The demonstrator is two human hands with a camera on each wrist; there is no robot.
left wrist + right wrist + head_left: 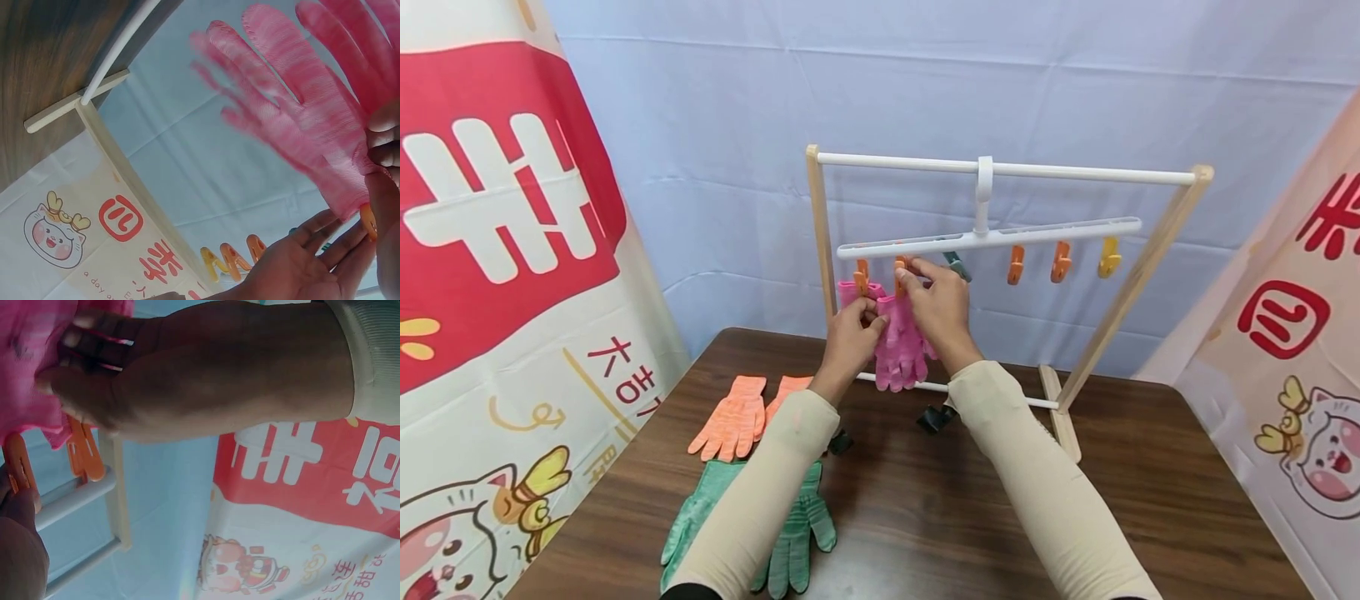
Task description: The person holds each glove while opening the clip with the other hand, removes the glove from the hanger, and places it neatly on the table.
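A front pink glove (901, 350) hangs fingers down from the left half of a white hanger (925, 244). My left hand (850, 337) pinches its cuff between thumb and fingers. Just above, my right hand (943, 308) pinches an orange clip (900, 279) at that cuff, as the right wrist view shows with the orange clip (20, 464) against the pink fabric (25, 387). Behind my left hand, another orange clip (861, 277) grips a second pink cuff (848, 292). The right hand (300, 265) also appears below the glove (306, 119) in the left wrist view.
The hanger hooks over the white top bar (1090, 173) of a wooden stand (1120, 300). A dark green clip (957, 265), orange clips (1016, 265) and a yellow clip (1108, 257) hang rightward. Orange gloves (730, 417) and green gloves (793, 533) lie on the table (925, 517).
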